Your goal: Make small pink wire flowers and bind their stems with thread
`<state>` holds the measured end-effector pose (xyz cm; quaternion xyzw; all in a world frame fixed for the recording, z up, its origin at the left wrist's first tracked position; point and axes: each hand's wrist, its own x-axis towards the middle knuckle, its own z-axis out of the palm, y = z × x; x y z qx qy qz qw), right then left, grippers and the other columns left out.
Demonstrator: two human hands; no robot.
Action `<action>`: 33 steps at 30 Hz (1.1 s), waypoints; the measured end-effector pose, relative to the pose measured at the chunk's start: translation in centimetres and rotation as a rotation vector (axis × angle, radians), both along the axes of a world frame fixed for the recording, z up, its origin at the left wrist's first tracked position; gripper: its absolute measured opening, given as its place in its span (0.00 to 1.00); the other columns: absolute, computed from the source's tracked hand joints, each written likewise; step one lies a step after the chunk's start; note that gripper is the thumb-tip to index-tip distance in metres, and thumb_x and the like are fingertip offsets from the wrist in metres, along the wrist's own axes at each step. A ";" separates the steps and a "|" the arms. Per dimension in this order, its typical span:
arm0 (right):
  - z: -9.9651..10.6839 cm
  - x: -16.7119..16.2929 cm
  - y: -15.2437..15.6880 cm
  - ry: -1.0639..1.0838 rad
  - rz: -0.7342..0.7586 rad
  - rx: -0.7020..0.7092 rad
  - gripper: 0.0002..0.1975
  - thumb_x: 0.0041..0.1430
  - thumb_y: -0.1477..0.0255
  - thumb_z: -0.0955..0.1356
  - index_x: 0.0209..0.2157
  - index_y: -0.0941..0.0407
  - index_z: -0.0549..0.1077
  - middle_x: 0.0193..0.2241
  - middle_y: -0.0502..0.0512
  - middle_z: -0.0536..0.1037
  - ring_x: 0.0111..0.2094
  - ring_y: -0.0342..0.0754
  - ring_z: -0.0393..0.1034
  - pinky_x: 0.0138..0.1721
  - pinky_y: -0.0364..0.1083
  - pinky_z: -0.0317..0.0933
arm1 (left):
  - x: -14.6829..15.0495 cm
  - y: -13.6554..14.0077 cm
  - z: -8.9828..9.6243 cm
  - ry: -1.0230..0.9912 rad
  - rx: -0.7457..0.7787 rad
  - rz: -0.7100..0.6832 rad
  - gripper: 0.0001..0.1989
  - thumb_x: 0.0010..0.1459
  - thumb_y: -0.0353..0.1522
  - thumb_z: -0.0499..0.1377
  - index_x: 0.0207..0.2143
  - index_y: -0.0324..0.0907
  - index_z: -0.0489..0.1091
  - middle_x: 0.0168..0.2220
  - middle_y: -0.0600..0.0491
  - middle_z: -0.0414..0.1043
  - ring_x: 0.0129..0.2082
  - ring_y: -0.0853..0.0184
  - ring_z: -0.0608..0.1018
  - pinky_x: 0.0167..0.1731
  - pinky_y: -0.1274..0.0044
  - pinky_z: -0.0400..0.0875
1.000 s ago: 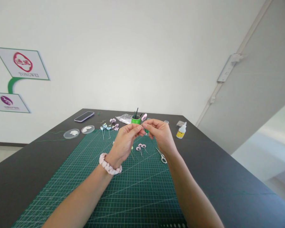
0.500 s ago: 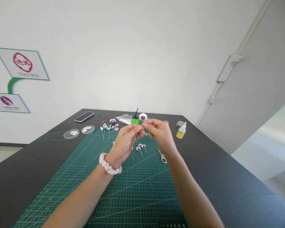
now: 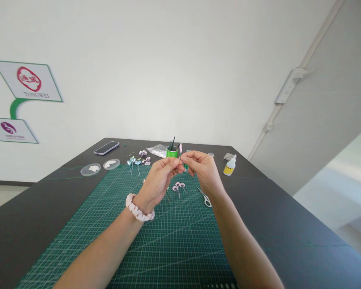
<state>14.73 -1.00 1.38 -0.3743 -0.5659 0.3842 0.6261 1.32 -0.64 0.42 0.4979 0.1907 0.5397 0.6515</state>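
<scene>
A pink petal on a thin stem stands upright above my fingertips, seen nearly edge-on. My left hand pinches the stem between thumb and forefinger. Right beside it, my right hand pinches the same stem, the fingertips of both hands almost touching. Below the hands, several pink wired petals lie on the green cutting mat. White-handled scissors rest on the mat under my right wrist. My fingers hide most of the stem.
Behind my hands stands a green can with dark sticks, next to a clear plastic bag. Blue wired petals, purple flowers, two shallow dishes and a phone lie left. A glue bottle stands right.
The pink petal has turned about its stem, from facing me to edge-on. Both hands have stayed in nearly the same place.
</scene>
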 end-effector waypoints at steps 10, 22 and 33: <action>0.1 0.0 0.0 0.011 -0.009 -0.006 0.10 0.44 0.65 0.74 0.23 0.58 0.77 0.16 0.47 0.70 0.15 0.37 0.54 0.16 0.41 0.47 | 0.1 0.2 -0.1 -0.004 0.001 0.006 0.09 0.52 0.33 0.65 0.22 0.38 0.75 0.24 0.54 0.73 0.28 0.71 0.72 0.37 0.77 0.67; 0.1 -0.1 -0.1 0.039 0.005 -0.021 0.11 0.43 0.64 0.75 0.22 0.57 0.77 0.16 0.47 0.71 0.15 0.37 0.54 0.16 0.40 0.48 | 0.1 0.1 -0.2 0.004 0.019 0.002 0.10 0.54 0.34 0.64 0.22 0.38 0.74 0.24 0.54 0.71 0.29 0.71 0.72 0.38 0.77 0.67; 0.1 0.0 0.0 0.044 0.009 -0.012 0.11 0.42 0.63 0.76 0.22 0.57 0.78 0.15 0.47 0.71 0.15 0.37 0.54 0.15 0.40 0.48 | 0.1 0.0 -0.3 -0.014 0.018 -0.037 0.11 0.54 0.34 0.63 0.22 0.38 0.73 0.24 0.53 0.70 0.31 0.68 0.72 0.40 0.74 0.66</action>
